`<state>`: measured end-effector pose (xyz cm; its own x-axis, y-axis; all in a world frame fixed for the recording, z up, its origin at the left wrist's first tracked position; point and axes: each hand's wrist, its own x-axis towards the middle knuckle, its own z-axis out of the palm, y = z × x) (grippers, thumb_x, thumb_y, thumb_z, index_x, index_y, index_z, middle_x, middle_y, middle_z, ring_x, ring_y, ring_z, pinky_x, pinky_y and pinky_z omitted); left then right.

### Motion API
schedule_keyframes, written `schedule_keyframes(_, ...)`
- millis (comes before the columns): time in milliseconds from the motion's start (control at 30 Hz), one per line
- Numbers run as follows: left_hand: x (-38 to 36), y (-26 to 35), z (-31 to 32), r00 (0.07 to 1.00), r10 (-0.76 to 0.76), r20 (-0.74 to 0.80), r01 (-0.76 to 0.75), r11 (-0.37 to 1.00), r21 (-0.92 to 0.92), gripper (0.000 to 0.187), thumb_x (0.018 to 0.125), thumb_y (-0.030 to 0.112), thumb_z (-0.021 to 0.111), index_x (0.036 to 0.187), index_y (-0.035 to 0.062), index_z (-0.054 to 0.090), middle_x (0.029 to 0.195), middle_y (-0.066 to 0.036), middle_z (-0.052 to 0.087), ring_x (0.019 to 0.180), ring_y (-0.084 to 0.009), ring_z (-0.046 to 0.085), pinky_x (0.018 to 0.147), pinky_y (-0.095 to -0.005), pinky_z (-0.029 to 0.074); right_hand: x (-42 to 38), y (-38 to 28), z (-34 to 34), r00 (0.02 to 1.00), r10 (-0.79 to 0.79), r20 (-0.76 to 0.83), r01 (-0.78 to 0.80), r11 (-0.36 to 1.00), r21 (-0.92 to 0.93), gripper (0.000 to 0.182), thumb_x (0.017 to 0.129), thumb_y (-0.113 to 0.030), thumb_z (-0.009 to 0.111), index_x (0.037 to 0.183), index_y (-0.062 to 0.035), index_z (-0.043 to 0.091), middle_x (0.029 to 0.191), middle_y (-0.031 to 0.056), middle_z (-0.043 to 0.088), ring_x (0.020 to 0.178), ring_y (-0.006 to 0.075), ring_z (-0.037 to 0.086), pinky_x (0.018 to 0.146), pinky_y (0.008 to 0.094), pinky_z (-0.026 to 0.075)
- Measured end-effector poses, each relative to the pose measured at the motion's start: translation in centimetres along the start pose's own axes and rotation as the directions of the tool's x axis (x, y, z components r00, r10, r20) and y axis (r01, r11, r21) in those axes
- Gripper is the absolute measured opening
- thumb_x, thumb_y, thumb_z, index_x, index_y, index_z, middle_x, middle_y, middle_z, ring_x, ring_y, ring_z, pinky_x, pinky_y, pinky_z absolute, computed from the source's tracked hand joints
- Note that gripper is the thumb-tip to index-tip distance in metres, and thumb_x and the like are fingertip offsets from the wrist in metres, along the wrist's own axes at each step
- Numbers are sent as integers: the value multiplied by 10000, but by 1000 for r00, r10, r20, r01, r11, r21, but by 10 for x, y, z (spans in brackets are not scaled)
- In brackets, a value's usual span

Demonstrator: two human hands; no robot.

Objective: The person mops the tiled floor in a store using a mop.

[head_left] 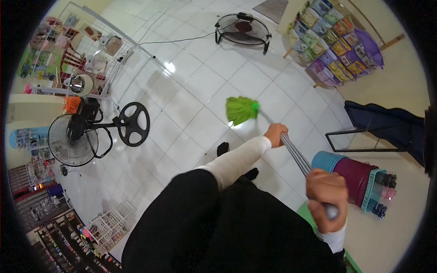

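I hold a mop with a bright green head (241, 110) and a shiny metal handle (297, 154). My left hand (276, 134) is closed around the handle's lower part, not far above the green head. Near the top end, my right hand (327, 196) is wrapped around the same handle, and its rounded grey tip shows below the fingers. The mop head rests on or just over the white tiled floor (182, 95), out in front of my dark-covered feet (223, 148). The handle slants from upper left to lower right.
A black standing fan (73, 139) is on the left, a floor fan (242, 34) ahead with its cable across the tiles. On the right are a display rack (325, 43), a folded dark frame (382, 129) and stacked tubs (350, 175). Shelves (111, 223) stand lower left.
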<state>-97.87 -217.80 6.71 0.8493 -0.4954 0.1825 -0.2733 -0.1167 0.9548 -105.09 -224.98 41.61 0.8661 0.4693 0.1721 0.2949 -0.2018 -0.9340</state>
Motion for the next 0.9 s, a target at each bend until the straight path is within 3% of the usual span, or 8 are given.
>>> schedule_keyframes(67, 22, -22, 30, 997, -71, 15, 72, 996, -46, 149, 582, 86, 649, 573, 56, 504, 633, -146, 542, 658, -351, 537, 583, -399, 427, -12, 20, -3, 993, -16, 118, 28, 995, -96, 182, 480, 26, 521, 521, -49, 360, 474, 97, 314, 423, 312, 354, 431, 361, 297)
schedule_keyframes(167, 37, -27, 45, 996, 69, -60, -63, 993, 98, 162, 603, 78, 651, 585, 46, 494, 642, -152, 525, 653, -359, 518, 578, -403, 421, -39, 59, -2, 986, -139, 88, 146, 986, -83, 194, 493, -14, 537, 515, -51, 349, 468, 91, 308, 412, 292, 346, 427, 350, 292)
schedule_keyframes(433, 9, 33, 44, 999, -33, 15, 29, 976, 215, 134, 634, 134, 629, 630, 37, 537, 669, -160, 555, 684, -351, 536, 651, -413, 437, -66, 28, -30, 957, -114, -265, 165, 970, 177, 352, 723, -209, 545, 496, -81, 309, 429, 24, 347, 368, 154, 333, 416, 290, 302)
schedule_keyframes(700, -133, 8, -71, 975, -213, -67, 222, 895, 387, 204, 628, 247, 648, 585, 78, 543, 609, -136, 571, 648, -341, 570, 621, -456, 441, -31, 46, 39, 980, -18, -197, 122, 838, 531, 365, 735, -250, 554, 486, -85, 344, 400, 16, 345, 359, 158, 353, 420, 283, 314)
schedule_keyframes(767, -185, 5, -118, 968, -104, -229, 194, 887, 418, 161, 594, 171, 672, 592, 68, 549, 609, -153, 561, 627, -347, 561, 572, -444, 440, -10, 50, 87, 992, -27, -127, 90, 848, 523, 377, 737, -273, 562, 490, -60, 373, 426, 46, 376, 394, 185, 408, 445, 292, 351)
schedule_keyframes(800, -210, 1, -142, 949, -183, -257, 273, 886, 374, 167, 581, 178, 684, 605, 66, 563, 618, -151, 561, 630, -352, 558, 580, -431, 442, 2, 51, 112, 995, -62, -77, 93, 852, 515, 376, 740, -273, 562, 502, -42, 384, 452, 60, 393, 414, 195, 428, 459, 293, 366)
schedule_keyframes(833, -239, -15, -161, 922, -26, -387, 193, 896, 399, 161, 581, 164, 682, 620, 56, 569, 638, -158, 567, 631, -359, 555, 588, -414, 448, 15, 53, 138, 995, -99, -25, 98, 856, 507, 375, 742, -272, 561, 514, -24, 395, 479, 73, 410, 435, 205, 447, 473, 294, 380)
schedule_keyframes(900, -277, -7, -211, 889, -341, -304, 443, 809, 386, 172, 572, 130, 681, 682, 33, 592, 681, -175, 586, 689, -361, 575, 613, -405, 459, 37, 56, 186, 991, -133, 33, 99, 863, 495, 348, 753, -238, 545, 538, -5, 401, 511, 80, 403, 454, 196, 428, 473, 286, 366)
